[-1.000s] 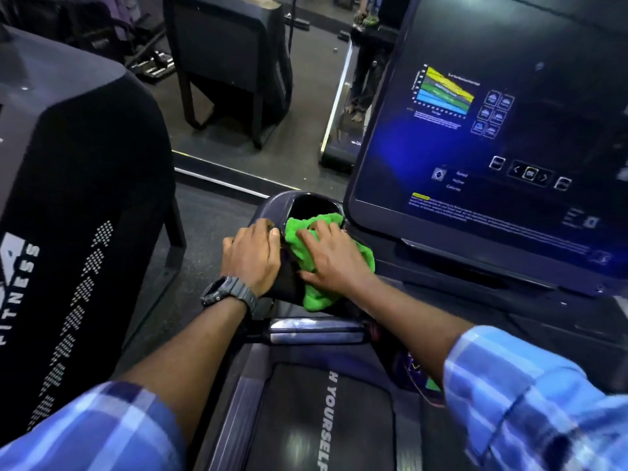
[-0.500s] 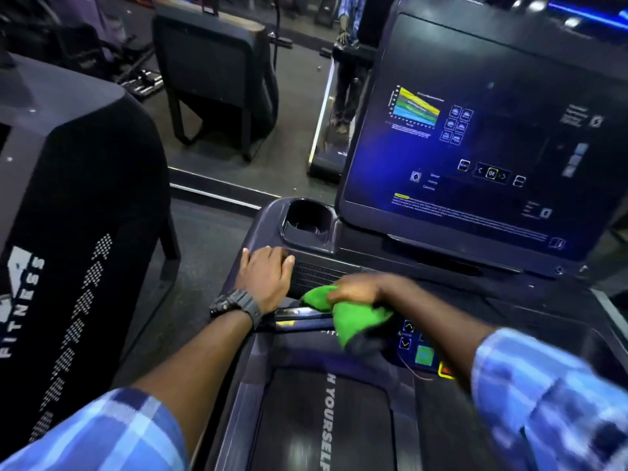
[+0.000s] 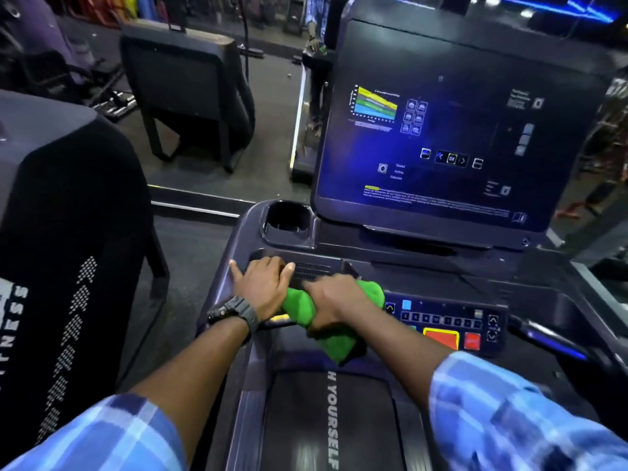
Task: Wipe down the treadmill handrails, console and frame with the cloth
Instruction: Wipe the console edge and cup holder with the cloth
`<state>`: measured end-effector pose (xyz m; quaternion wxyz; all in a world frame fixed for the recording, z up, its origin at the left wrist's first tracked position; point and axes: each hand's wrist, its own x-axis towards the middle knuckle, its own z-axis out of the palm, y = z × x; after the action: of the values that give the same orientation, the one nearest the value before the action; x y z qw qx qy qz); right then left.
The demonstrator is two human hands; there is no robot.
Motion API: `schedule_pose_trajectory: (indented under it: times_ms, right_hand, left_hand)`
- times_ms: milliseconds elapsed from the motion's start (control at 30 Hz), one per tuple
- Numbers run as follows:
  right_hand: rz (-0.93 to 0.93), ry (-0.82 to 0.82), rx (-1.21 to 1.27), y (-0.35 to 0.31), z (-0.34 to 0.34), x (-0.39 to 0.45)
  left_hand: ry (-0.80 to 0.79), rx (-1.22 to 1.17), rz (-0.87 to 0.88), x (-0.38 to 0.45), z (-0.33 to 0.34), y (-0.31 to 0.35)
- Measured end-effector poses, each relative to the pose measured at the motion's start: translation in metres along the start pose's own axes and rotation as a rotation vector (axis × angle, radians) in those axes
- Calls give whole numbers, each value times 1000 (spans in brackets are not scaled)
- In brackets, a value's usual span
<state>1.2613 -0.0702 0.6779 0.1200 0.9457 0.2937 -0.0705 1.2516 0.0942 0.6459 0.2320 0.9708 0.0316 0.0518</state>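
Gripping green cloth (image 3: 334, 338) right hand (image 3: 334, 302), left hand (image 3: 263, 287) flat on console edge (image 3: 238, 239)

**The treadmill console deck and what rests on it**

We see a dark console deck (image 3: 238, 253) carrying everything here. At its far left corner sits a round cup holder (image 3: 287, 217). Behind it stands the big screen (image 3: 438, 130), lit blue. Near the front edge, a button panel (image 3: 448, 324) lies to the right. Our left hand (image 3: 263, 287) rests flat on the deck, and just beside it our right hand (image 3: 334, 300) presses a green cloth (image 3: 331, 338) against the front edge.
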Motion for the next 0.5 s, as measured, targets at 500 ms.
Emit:
schedule_pose_trajectory:
  times_ms: [500]
  right_hand:
    - [39, -30, -6, -16, -7, -14]
  left_hand:
    - [-50, -136, 135, -30, 6, 15]
